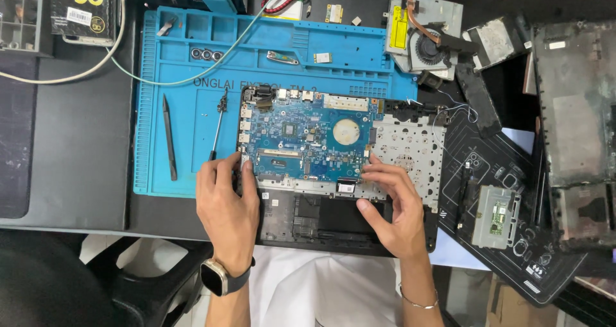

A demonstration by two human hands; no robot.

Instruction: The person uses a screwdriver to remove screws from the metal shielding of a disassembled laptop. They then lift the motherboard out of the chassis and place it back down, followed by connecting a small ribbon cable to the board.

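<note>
An opened laptop base (359, 234) lies in front of me with a blue motherboard (307, 134) seated in it. My left hand (226, 202) rests on the base's left side, fingertips touching the motherboard's lower left corner. My right hand (393, 202) sits at the board's lower right, fingers spread, fingertips on the board's edge and the silver metal plate (410, 149) beside it. Neither hand holds a tool. A watch is on my left wrist, a thin bracelet on my right.
A blue work mat (186, 96) lies under the laptop's top left, with a black spudger (169, 136), a thin screwdriver (218, 125) and small parts on it. A fan with heat pipe (427, 38), a small green board (495, 215) and dismantled casings (574, 109) lie right.
</note>
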